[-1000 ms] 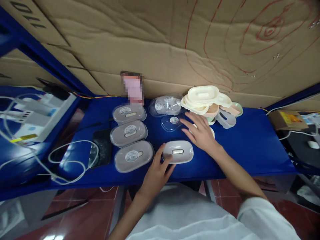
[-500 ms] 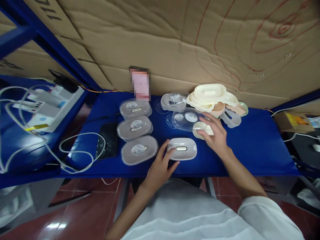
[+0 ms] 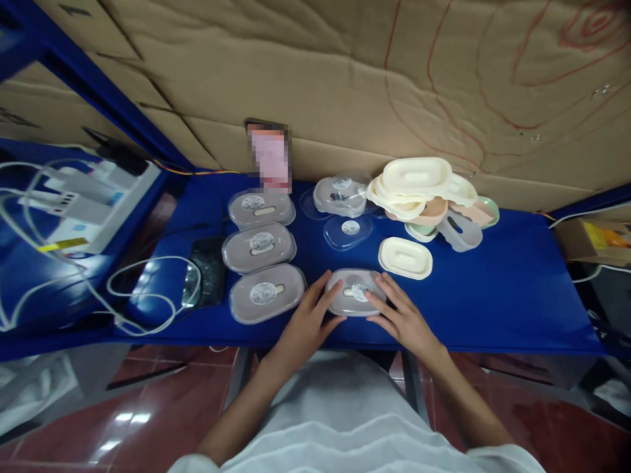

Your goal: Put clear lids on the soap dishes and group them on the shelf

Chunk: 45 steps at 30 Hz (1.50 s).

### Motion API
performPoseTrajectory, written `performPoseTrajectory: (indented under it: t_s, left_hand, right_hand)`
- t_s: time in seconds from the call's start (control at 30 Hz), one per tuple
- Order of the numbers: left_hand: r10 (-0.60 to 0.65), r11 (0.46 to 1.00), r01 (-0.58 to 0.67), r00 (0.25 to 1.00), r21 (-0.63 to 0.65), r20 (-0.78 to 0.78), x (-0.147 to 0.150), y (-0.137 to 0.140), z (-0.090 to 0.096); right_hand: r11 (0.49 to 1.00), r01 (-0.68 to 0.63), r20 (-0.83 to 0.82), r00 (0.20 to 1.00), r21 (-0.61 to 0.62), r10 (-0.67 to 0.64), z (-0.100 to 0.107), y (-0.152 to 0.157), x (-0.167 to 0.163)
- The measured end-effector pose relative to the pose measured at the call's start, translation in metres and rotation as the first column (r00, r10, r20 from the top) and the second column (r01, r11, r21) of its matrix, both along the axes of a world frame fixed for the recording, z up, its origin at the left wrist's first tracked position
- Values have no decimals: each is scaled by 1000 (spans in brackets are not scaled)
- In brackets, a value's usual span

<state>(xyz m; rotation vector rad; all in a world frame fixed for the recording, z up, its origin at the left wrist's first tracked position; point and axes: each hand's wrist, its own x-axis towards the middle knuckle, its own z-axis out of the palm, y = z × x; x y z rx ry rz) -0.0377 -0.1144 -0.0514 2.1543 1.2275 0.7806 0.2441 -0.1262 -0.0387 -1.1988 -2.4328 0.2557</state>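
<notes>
A grey oval box (image 3: 353, 292) with a clear lid and a round sticker on top lies near the front edge of the blue table (image 3: 493, 295). My left hand (image 3: 305, 323) touches its left end with fingers spread. My right hand (image 3: 401, 317) rests on its right end, fingers pressing the clear lid. A cream box (image 3: 405, 257) lies just behind and to the right. One loose clear lid (image 3: 348, 232) lies behind the grey box.
Three lidded grey boxes (image 3: 261, 247) stand in a column at the left. A heap of cream, pink and green boxes (image 3: 424, 190) and more clear lids (image 3: 340, 194) sit at the back. A black device (image 3: 204, 279), white cables (image 3: 148, 295) and cardboard wall (image 3: 345, 79) surround them.
My right hand left the cream box and came down with a clear lid onto the grey box. My left hand stayed at the box's left end.
</notes>
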Motion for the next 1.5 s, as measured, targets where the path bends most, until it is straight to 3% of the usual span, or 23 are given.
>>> performPoseTrajectory:
  t_s: [0.5,0.7,0.87,1.0,1.07,1.17,1.27,1.37,1.5]
  left_hand:
    - [32,999,-32,999,-9,40,4,-7,-5]
    - [40,999,-41,999,-28,-3,5,-6,-5]
    - [47,998,-46,999,36,-18,7,-9,-6]
    - [67,990,-65,998,124,-13,3,-21,10]
    - [106,980,-100,994,169,-26,-9,-22,26]
    - [271,925,-247,962,289,-45,-49,-1,51]
    - [439,823,-385,897,417,-40,-103,48,63]
    - [520,795,-462,853,394,-47,-147,100,58]
    - [502,824,-478,865,304,-4,-166,139,45]
  right_hand:
    - [998,-52,-20,998,35,53,-2,-5,6]
    - [998,-38,-36,999,-44,36,-6,-6,5]
    - [993,29,-127,991,-115,-44,-11,-10,9]
    - [994,72,-290,953,-85,-94,-10,-12,15]
    - [980,198,-339,921,-14,-190,-10,-11,17]
    - [892,452,-341,841,19,-419,-10,-6,15]
    - [828,560,-248,804,14,-540,-14,2,11]
    - [838,545,-114,835,23,-539,-20,8,9]
    - [859,509,-84,859,48,-505,-26,9,11]
